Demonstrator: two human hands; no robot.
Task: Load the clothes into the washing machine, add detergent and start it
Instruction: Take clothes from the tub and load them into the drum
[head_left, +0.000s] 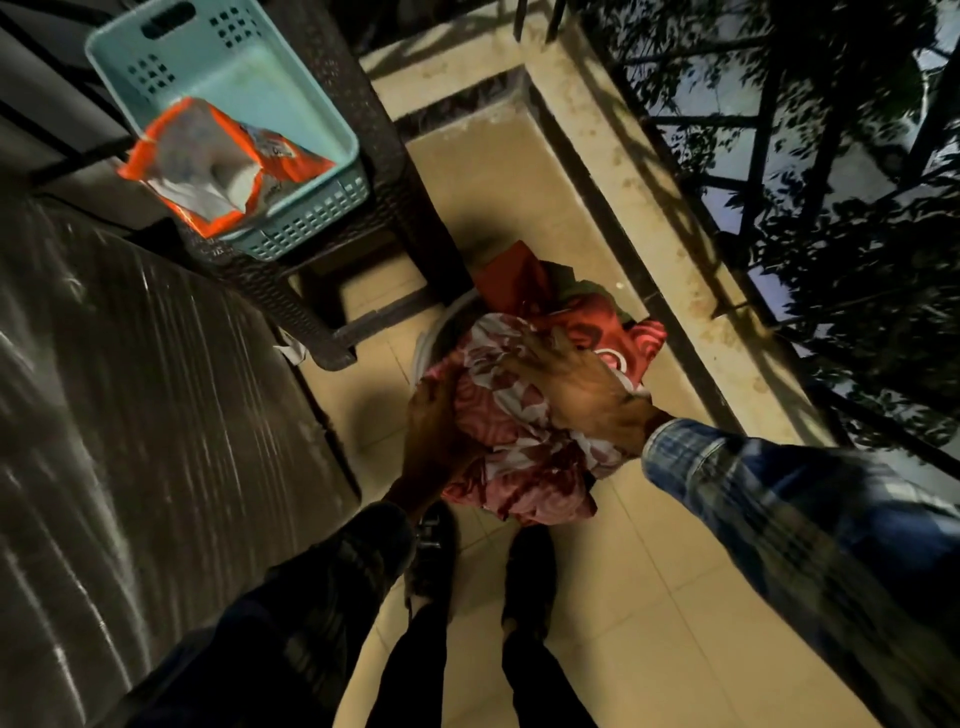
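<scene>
1. A broad dark surface (130, 415), streaked and blurred, fills the left side; what it is cannot be told.
2. A pale tiled floor (649, 571) runs from near to far, bounded on the right by a low ledge and a dark metal railing (753, 171) with foliage beyond.
3. A dark woven stand (387, 171) is at far left, beside the dark surface.
4. A teal plastic basket (311, 218) sits on the stand. In it, an orange detergent pouch (208, 166) leans over the near-left rim, its top torn open and white inside.
5. The clothes bundle (519, 415), red and pink-and-white patterned cloth, is at the centre, over a pale round basin (431, 343) on the floor that holds more red and green fabric at its far side.
6. The right hand (582, 395), in a plaid sleeve, lies over the bundle's top, fingers bent into the cloth.
7. The left hand (441, 431) cups and grips the bundle's left flank.
</scene>
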